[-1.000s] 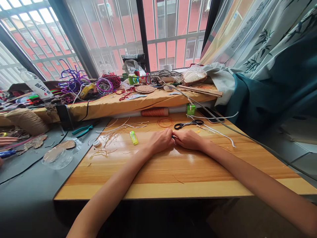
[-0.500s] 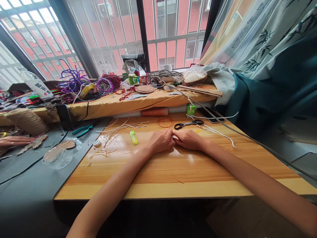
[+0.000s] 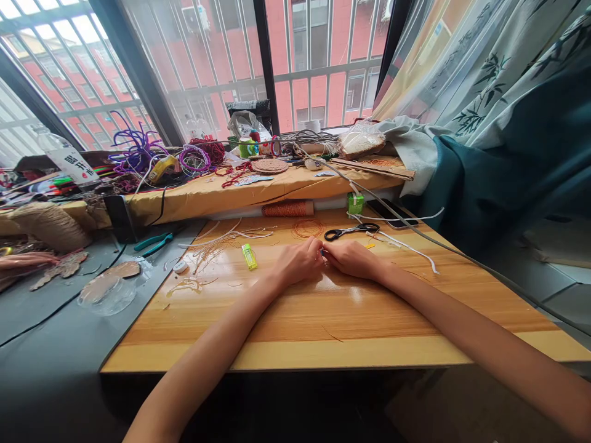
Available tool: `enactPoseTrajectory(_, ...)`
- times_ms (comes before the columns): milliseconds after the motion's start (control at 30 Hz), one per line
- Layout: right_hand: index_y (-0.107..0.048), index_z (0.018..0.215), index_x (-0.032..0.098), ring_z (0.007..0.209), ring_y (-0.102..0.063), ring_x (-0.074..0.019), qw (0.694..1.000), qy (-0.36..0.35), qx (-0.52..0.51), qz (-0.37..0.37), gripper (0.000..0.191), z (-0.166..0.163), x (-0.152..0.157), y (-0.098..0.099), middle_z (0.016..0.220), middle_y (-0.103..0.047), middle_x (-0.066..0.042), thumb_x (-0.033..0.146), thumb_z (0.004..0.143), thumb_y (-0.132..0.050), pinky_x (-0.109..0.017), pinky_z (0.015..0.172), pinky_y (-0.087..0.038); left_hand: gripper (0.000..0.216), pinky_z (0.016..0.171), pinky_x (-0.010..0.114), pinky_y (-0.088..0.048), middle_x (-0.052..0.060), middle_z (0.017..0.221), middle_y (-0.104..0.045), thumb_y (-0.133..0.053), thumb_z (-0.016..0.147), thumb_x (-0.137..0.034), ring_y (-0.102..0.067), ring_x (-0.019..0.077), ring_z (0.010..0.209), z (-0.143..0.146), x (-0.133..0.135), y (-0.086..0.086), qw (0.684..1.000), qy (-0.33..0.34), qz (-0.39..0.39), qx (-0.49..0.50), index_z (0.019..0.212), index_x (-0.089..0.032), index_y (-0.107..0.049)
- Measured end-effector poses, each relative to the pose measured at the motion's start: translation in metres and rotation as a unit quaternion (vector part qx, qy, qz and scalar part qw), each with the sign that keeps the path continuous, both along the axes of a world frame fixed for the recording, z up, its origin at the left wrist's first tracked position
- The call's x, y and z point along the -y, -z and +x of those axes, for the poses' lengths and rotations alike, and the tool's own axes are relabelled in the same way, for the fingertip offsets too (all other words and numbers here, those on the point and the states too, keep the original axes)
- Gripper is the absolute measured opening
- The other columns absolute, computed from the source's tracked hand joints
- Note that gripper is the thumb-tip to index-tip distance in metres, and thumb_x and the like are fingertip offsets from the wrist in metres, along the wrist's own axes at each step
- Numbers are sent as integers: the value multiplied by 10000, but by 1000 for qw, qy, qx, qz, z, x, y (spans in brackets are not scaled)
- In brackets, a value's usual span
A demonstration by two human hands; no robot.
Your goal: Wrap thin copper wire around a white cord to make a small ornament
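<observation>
My left hand (image 3: 299, 261) and my right hand (image 3: 351, 258) rest on the wooden table (image 3: 286, 320), fingertips meeting in a pinch at the middle. Both are closed on a small dark thing between them that I cannot make out. Black scissors (image 3: 351, 231) lie just behind my right hand. A coil of copper wire (image 3: 308, 228) lies behind the hands, and a spool of the same wire (image 3: 287, 209) lies at the table's back edge. A yellow-green lighter (image 3: 249, 255) lies to the left of my left hand.
Loose pale cords (image 3: 221, 241) lie at the table's left. Teal pliers (image 3: 154, 242) lie on the grey surface (image 3: 55, 344). A phone (image 3: 392, 213) and a green box (image 3: 355, 203) sit back right. The cluttered sill (image 3: 207, 191) holds purple wire (image 3: 133, 151). Another person's hand (image 3: 21, 259) is at far left.
My hands stay pinched together with only slight finger shifts. The other person's hand at far left has moved.
</observation>
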State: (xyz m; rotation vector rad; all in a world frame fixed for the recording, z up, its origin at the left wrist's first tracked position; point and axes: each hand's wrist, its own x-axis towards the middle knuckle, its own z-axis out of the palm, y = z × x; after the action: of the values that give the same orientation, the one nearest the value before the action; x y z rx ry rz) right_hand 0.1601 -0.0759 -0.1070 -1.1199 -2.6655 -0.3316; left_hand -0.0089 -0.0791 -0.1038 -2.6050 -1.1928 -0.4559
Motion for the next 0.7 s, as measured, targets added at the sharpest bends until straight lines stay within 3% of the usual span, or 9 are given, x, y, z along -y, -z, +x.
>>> enactPoseTrajectory(433,-520,837,111,639,-513,-136,1000,-3,20,-10,336,-2,2,-3,737,-600,-100,274,862,-228,-233,558,-276,189,527,240,-385,42,860,-544,-295,820,-265,-570,155,700,-2,2,-2,998,25,25,-44,882,-167,-443)
enactPoseTrajectory(700,-501,854,112,633,-523,-136,1000,13,14,-6,334,-1,1,0,741,-602,-98,277,865,-211,-233,551,-272,220,510,233,-370,25,857,-561,-265,830,-272,-568,144,689,-2,-2,3,999,18,42,-15,895,-180,-454)
